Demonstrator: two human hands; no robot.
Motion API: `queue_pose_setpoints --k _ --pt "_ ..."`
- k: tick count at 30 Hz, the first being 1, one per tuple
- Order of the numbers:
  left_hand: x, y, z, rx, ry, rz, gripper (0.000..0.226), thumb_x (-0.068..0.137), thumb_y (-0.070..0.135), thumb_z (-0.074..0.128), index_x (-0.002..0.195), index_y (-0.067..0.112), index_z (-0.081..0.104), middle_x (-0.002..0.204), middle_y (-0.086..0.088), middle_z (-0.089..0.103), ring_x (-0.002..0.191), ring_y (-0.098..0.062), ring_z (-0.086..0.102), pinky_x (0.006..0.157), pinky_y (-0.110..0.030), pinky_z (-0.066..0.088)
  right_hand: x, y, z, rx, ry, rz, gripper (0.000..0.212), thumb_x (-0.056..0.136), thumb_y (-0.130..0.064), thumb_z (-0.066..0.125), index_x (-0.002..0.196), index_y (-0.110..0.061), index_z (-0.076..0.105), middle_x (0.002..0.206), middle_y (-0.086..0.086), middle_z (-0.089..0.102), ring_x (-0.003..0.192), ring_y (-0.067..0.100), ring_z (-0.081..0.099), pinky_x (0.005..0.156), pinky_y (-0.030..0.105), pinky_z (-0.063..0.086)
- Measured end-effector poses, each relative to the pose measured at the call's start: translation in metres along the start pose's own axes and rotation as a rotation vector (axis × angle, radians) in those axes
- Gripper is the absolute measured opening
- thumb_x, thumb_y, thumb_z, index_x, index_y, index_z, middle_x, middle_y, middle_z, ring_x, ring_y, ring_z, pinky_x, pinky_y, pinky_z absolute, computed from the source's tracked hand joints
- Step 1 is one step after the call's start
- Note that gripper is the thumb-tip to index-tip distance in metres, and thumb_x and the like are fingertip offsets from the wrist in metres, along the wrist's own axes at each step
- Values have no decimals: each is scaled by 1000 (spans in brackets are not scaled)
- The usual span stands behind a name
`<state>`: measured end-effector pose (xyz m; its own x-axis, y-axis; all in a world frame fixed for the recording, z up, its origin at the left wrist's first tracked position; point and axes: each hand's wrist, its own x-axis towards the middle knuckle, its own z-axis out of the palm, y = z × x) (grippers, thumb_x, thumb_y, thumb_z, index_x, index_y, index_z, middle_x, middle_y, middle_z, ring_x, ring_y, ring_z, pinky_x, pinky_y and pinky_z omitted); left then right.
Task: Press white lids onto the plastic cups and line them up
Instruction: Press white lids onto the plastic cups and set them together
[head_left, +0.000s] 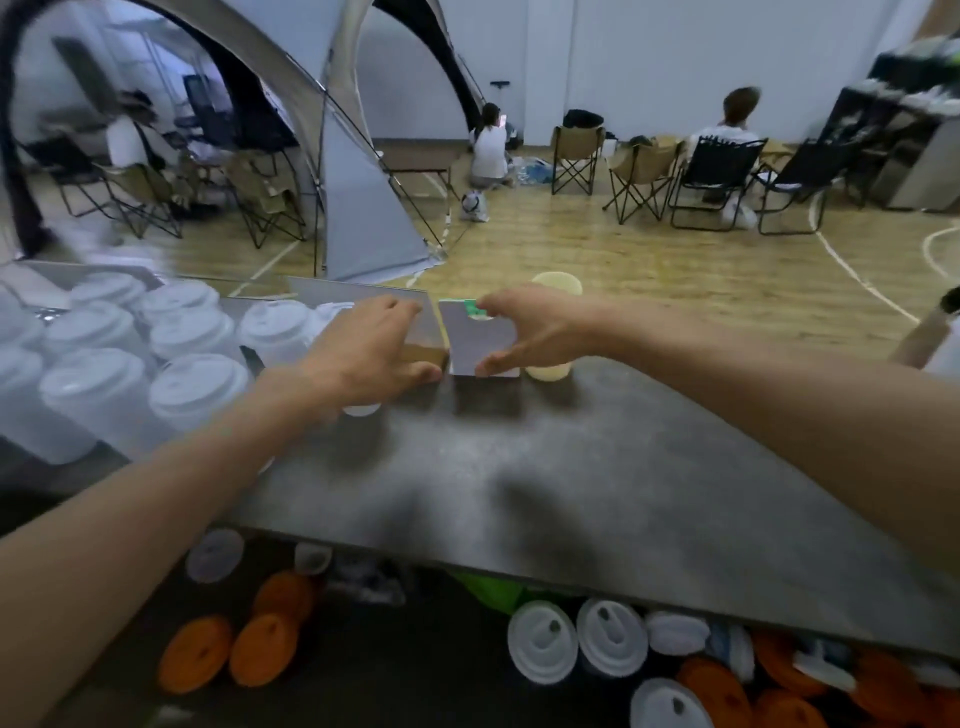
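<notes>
Table (597, 467), grey, spans the view; capped plastic cups (192, 387) stand upright in a cluster at its 9 o'clock edge, long axes vertical, white lids (195, 376) uppermost. Loose white lids (543, 642) and orange lids (265, 647) lie below the near edge, from 7 to 5 o'clock. Grey box (480, 338) stands upright at 12 o'clock, long axis vertical, green patch at its top. Right hand (535, 327) spans it widely: fingertips at the top edge, thumb at the base. Left hand (376, 348), fingers loosely spread, rests on a brown cardboard box (426, 353) just beside it. Yellowish cup (553, 325) stands upright behind the right hand
</notes>
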<state>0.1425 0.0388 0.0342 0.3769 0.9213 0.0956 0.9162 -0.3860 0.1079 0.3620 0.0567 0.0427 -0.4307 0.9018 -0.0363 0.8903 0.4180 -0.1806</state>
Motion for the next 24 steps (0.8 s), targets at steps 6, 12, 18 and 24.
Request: queue_pose_setpoints --k 6,12,18,24 --pt "4 -97 -21 98 -29 -149 101 74 64 73 150 12 31 152 -12 40 138 -32 37 110 -44 34 77 -65 13 33 -12 -16 83 78 -61 67 143 -17 41 138 3 53 117 24 52 84 32 40" --pt "20 -126 -16 41 -113 -136 112 65 66 78 151 13 30 153 -10 39 139 -29 35 113 -43 33 115 -87 24 68 -35 0 69 74 -58 73 127 -19 51 119 2 60 102 23 57 86 40 49" --pt "32 -132 -9 -20 -108 -91 82 72 55 80 137 16 49 136 -6 55 122 -25 47 103 -41 41 138 -97 34 142 -74 -21 53 71 -50 78 111 -23 54 98 -5 61 87 17 56 72 33 48" --pt "31 -121 -2 -52 -91 -67 77 73 48 82 137 18 49 137 -4 54 124 -24 45 103 -39 39 130 -88 40 135 -20 -26 52 70 -50 80 103 -19 55 94 -3 58 84 20 54 62 31 42"
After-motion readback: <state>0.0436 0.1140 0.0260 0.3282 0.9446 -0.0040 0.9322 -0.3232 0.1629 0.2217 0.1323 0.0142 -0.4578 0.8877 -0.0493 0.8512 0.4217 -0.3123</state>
